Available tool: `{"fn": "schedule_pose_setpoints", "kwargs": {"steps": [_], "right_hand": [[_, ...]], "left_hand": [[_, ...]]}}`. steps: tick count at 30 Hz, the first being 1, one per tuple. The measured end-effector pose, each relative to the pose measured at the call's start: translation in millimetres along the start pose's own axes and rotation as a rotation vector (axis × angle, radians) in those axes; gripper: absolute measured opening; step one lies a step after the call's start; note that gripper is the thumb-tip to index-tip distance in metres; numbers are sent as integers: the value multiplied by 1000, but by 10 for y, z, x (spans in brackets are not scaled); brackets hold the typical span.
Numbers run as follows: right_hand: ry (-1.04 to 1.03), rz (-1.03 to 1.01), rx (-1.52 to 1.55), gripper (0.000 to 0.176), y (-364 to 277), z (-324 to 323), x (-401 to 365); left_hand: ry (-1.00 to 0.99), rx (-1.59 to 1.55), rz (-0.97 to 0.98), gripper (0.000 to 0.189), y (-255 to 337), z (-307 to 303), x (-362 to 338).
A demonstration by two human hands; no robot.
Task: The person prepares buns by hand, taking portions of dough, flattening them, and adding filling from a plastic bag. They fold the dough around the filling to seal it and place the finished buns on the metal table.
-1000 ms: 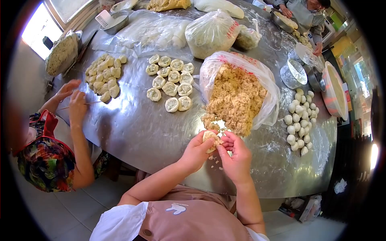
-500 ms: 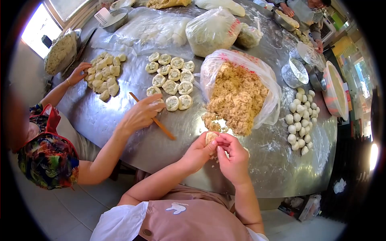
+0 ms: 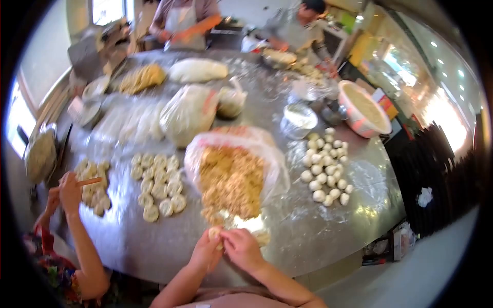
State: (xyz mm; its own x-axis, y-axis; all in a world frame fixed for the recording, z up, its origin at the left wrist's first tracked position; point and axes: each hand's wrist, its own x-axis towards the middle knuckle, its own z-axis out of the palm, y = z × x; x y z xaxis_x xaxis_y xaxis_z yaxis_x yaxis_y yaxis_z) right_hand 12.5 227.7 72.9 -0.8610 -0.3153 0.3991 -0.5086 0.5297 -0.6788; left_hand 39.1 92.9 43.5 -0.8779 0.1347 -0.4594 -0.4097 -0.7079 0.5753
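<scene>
My left hand (image 3: 206,252) is closed around a small pale dough piece (image 3: 214,232) near the table's front edge. My right hand (image 3: 243,250) meets it from the other side, its fingers pinched at the dough. What lies inside the dough piece is hidden by my fingers. Just beyond both hands, a crumbly brown filling (image 3: 233,179) spills from an open plastic bag (image 3: 278,177). Some crumbs lie on the metal next to it.
Round white dough balls (image 3: 322,169) lie to the right on the metal table (image 3: 287,246). Flattened dough rounds (image 3: 159,187) sit left of the filling. A co-worker's hand (image 3: 71,192) holds a wooden stick (image 3: 90,181). Two people work across the table. A large basin (image 3: 363,110) stands at right.
My view has tilted up and turned right, showing more of the far side. The co-worker at left has lifted the stick off the table. My hands stay together on the dough piece.
</scene>
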Motion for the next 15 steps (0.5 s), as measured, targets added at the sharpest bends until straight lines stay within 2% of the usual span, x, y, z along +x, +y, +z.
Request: {"fn": "schedule_pose_setpoints", "kwargs": {"steps": [6, 9, 10, 11, 13, 15], "right_hand": [[-46, 17, 227, 31, 79, -71, -20], [70, -127, 220, 47, 21, -319, 45], [50, -162, 150, 65, 114, -259, -25], [49, -188, 100, 68, 161, -221, -66], [46, -232, 0, 74, 206, -163, -88], [125, -255, 0, 72, 253, -84, -108]], "left_hand": [[-77, -19, 72, 26, 43, 24, 10], [-159, -96, 30, 28, 95, 90, 9], [-191, -118, 2, 32, 104, 56, 8], [-222, -137, -28, 35, 111, 57, 17], [-124, -15, -104, 36, 133, 207, -35], [-82, 63, -164, 38, 121, 204, -50]]}}
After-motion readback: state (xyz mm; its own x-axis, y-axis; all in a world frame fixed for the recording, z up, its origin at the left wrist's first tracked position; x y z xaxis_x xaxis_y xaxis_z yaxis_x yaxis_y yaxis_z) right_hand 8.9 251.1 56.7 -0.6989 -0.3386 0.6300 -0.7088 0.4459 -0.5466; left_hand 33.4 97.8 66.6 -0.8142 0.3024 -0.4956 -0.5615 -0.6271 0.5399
